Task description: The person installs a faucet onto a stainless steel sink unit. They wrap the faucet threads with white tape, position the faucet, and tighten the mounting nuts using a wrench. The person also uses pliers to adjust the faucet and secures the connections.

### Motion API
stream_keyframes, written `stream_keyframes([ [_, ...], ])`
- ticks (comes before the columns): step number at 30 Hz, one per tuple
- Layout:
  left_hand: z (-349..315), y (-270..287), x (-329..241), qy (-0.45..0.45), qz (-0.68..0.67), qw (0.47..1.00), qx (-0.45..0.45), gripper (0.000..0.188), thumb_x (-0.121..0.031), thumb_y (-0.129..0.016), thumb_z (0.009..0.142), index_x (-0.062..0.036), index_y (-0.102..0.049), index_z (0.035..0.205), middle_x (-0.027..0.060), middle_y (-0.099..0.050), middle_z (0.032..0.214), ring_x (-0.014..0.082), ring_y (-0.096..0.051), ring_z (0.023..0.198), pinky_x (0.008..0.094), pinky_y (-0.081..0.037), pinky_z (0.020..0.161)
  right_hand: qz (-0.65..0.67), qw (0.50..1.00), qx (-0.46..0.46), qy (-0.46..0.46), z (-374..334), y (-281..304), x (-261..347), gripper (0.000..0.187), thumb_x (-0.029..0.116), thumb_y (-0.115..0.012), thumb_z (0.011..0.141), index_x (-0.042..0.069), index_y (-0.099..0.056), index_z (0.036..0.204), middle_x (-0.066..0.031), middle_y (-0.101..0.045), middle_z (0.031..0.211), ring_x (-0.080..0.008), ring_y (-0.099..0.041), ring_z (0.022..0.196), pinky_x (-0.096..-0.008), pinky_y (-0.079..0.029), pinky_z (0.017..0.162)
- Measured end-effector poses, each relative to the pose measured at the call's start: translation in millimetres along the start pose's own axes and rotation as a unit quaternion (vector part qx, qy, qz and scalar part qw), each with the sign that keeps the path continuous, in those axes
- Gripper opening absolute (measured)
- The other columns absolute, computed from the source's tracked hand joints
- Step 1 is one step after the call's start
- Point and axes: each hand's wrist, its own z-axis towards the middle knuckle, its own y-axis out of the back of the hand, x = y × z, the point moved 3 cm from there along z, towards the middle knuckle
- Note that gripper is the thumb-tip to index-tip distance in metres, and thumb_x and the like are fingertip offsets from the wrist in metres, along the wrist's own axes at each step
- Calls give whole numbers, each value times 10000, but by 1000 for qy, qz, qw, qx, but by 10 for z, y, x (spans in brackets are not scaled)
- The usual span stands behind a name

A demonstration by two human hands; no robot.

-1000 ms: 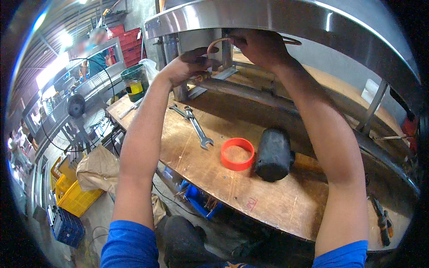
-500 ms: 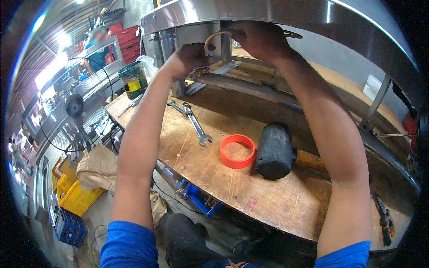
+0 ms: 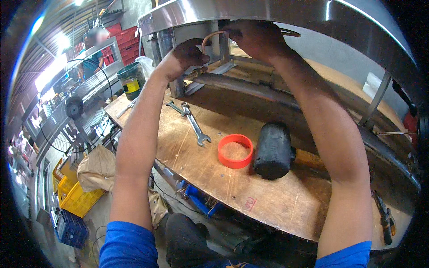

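Note:
A thin, bent copper tube [image 3: 208, 38] curves beneath the front edge of a stainless steel unit [image 3: 250, 10]. My right hand [image 3: 255, 41] is closed around it, and its far end sticks out beyond that hand on the right. At the tube's lower left end, my left hand [image 3: 187, 56] grips with thumb and fingers; the very tip is hidden there. Just below my left hand is a brass fitting [image 3: 196, 72] by the metal frame. Nearer me on the wooden board [image 3: 192, 167] lie two wrenches [image 3: 195, 126], an orange ring [image 3: 235, 151] and a black mallet [image 3: 272, 151].
Pliers [image 3: 385, 219] lie at the right. A steel rail [image 3: 250, 87] crosses behind the board. To the left stand a dark bucket [image 3: 130, 80], a fan [image 3: 74, 106] and a yellow crate [image 3: 80, 201]. Another person [image 3: 91, 60] is in the far left background.
My left hand has shifted slightly left and its fingers have altered their hold at the tube end. The view has moved a little; my right hand keeps its grip.

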Motion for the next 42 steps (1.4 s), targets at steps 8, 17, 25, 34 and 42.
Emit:
stream_keyframes([
  [8,-31,-18,40,-6,-83,996,25,541,-127,-722,812,-12,-495,1289,105,-661,1040,181,-618,1022,311,-501,909,30,999,-12,12,-16,22,13,314,380,-513,934,178,-673,1113,-127,-690,976,-336,-661,884,-460,-513,815],
  [17,-57,0,52,60,-134,989,28,550,-121,-736,806,-35,-492,1292,80,-655,1041,172,-622,980,315,-500,888,72,997,38,-1,-15,0,-16,320,368,-566,907,167,-646,1142,-143,-680,1006,-336,-649,943,-451,-501,849],
  [25,2,-19,60,-4,-82,997,12,500,-125,-741,798,-41,-537,1247,95,-656,1092,166,-634,938,313,-508,857,46,997,-2,59,-35,40,90,321,331,-593,900,182,-616,1183,-134,-656,1081,-333,-618,1010,-440,-482,883],
  [34,-31,85,-17,-40,-132,990,-29,423,-135,-751,776,-47,-606,1164,81,-663,1107,159,-633,968,312,-502,888,-70,978,-176,84,122,-38,-4,329,378,-538,937,83,-655,1023,-151,-664,914,-346,-637,878,-468,-502,776],
  [42,-48,32,19,-8,-29,999,14,336,-288,-686,833,-73,-655,1090,49,-676,1025,180,-632,982,323,-488,891,-100,978,-155,99,106,-60,-16,325,388,-501,952,111,-658,1017,-143,-665,921,-349,-637,870,-474,-501,773],
])
